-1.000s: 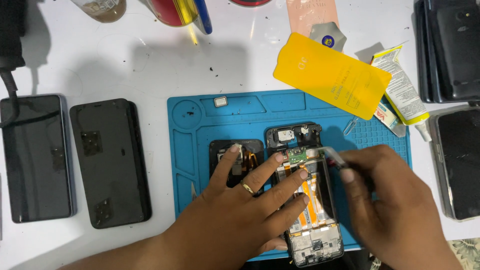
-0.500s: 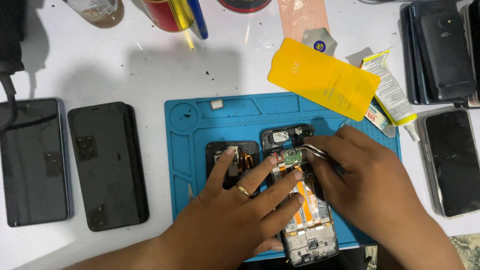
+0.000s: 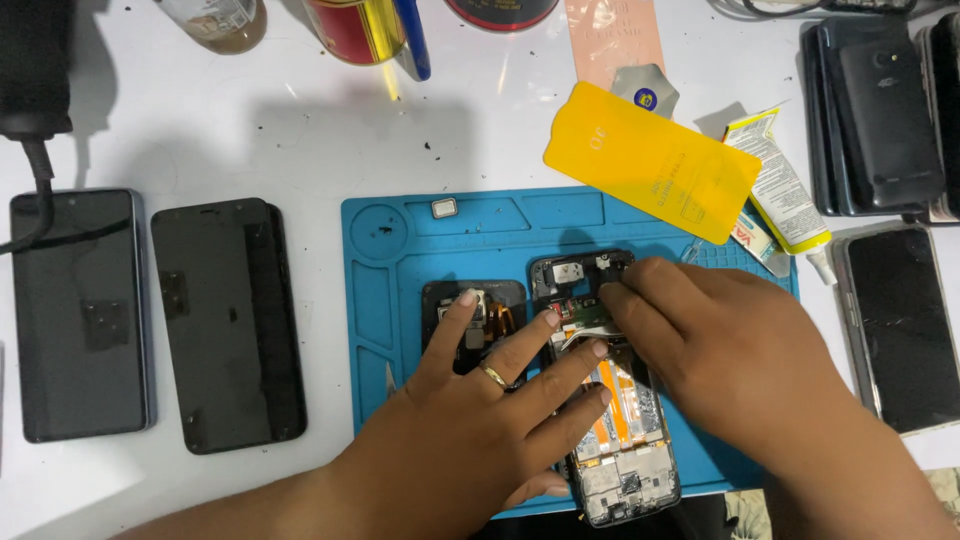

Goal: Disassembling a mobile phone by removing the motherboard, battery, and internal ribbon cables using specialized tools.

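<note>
on the blue repair mat (image 3: 400, 290), near its middle, lies an opened phone (image 3: 610, 400) with its inner boards bare. the left hand (image 3: 480, 420) rests spread across it, fingers (image 3: 545, 325) loose and pressing its left edge, one also touching a smaller dark part (image 3: 478, 310) just left of the phone. the right hand (image 3: 720, 350) bends over the phone's upper end, fingertips pinched at the green board; what they grip cannot be told. a yellow sleeve (image 3: 650, 170) overlaps the mat's upper right corner.

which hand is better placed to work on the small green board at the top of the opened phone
Right, probably. The right hand has its fingertips at the green board of the opened phone, while the left hand lies spread, pressing the phone down.
</note>
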